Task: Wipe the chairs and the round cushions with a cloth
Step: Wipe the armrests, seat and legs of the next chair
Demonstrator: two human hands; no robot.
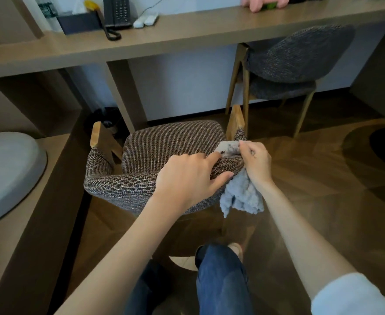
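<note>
Bracing the armchair [171,142] with the left hand [187,176] wrapped over the backrest [123,185] top, gripping the bunched grey cloth [241,196] in the right hand [256,162] at the backrest's right corner. Best to hold that brace firm and drag the cloth along the curve in overlapping strokes

pale sleeve [346,296], blue jeans [221,280], light slipper [235,248]

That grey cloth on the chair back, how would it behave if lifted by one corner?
Probably floppy: the cloth sags in loose folds below the right hand and bends over the chair back. Likely light, since a pinch holds it. Its fluffy pile should resist slipping.
</note>
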